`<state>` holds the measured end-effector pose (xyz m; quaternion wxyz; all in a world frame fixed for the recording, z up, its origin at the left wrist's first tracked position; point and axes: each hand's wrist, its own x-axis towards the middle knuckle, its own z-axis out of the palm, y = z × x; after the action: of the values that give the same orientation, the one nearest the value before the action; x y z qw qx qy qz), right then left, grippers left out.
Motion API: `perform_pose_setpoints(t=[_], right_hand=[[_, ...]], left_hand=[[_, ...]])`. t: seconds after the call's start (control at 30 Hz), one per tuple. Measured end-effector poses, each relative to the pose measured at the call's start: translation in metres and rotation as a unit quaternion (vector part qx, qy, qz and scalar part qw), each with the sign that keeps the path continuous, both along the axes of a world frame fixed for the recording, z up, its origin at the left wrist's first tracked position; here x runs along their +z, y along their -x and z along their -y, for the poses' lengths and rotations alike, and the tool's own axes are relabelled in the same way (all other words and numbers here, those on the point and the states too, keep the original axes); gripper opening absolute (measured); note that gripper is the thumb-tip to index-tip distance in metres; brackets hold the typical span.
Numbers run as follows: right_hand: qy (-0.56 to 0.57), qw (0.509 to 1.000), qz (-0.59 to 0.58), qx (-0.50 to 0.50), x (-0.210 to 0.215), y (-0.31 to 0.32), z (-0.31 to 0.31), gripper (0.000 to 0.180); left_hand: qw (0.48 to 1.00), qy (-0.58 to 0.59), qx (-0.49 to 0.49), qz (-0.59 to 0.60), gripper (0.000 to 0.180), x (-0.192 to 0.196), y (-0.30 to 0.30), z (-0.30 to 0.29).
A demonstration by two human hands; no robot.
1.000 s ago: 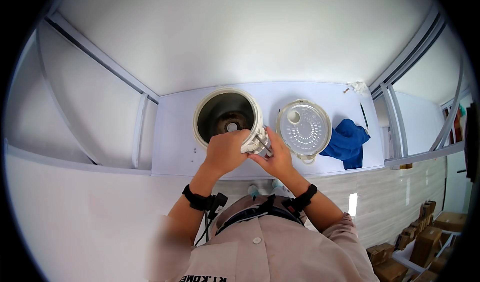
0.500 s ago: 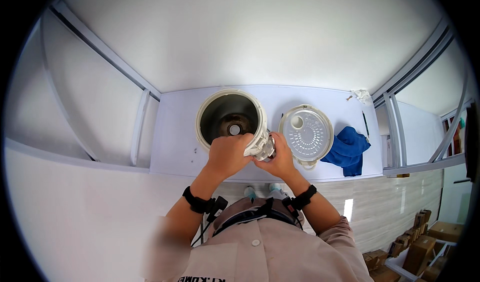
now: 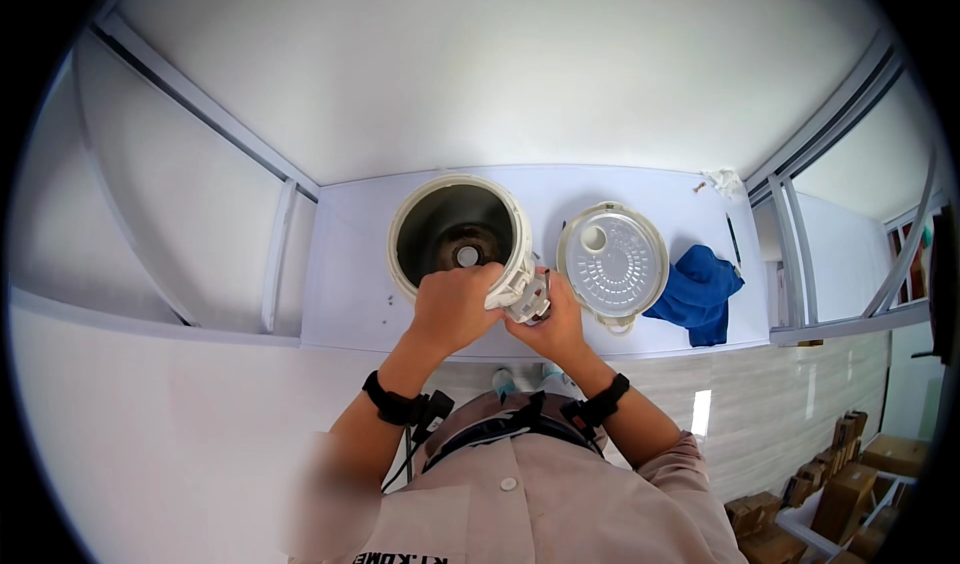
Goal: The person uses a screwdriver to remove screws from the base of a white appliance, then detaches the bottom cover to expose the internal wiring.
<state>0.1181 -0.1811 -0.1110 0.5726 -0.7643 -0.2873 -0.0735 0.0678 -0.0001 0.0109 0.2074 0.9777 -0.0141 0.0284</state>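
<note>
A rice cooker body [image 3: 404,212] without a lid stands on the white table, its dark inside showing a brownish bottom with a round pale centre piece. My left hand [image 3: 450,309] is closed over its near rim, fingers reaching inside. My right hand [image 3: 552,326] grips a pale front panel [image 3: 530,302] at the cooker's near right side, fingers wrapped around its outer edge. Whether that panel is fully joined to the body is hidden by my hands. Just right of my right hand lies the detached round lid [image 3: 622,264], its perforated inner face up.
The white table [image 3: 345,254] ends at a near edge before my body. A blue cloth [image 3: 697,289] lies right of the lid, with a thin dark pen-like tool [image 3: 733,241] beyond it. Crumpled white paper [image 3: 723,182] sits at the far right corner. Metal frame posts flank both sides.
The front panel in my right hand has shifted slightly and shows more of its pale face. My left hand keeps its hold on the rim. The view has moved slightly.
</note>
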Motion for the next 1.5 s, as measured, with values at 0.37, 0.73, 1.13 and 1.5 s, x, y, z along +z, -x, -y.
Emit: perform_pose_setpoints(t=[0.37, 0.73, 1.13, 1.5], right_hand=[[0.026, 0.997, 0.064, -0.032, -0.002, 0.019, -0.005, 0.087], [0.105, 0.983, -0.136, -0.06, 0.003, -0.003, 0.021, 0.088], [0.318, 0.942, -0.097, -0.054, 0.02, -0.011, -0.003, 0.072], [0.424, 0.904, -0.038, -0.023, -0.002, -0.012, 0.005, 0.048]], left_hand=[[1.0, 0.004, 0.002, -0.001, 0.034, 0.0, -0.002, -0.001], [0.999, 0.002, 0.03, -0.017, 0.039, 0.018, 0.0, -0.018], [0.983, 0.123, 0.113, -0.076, 0.043, 0.056, 0.01, -0.058], [0.979, 0.149, 0.124, -0.063, 0.041, 0.055, 0.014, -0.078]])
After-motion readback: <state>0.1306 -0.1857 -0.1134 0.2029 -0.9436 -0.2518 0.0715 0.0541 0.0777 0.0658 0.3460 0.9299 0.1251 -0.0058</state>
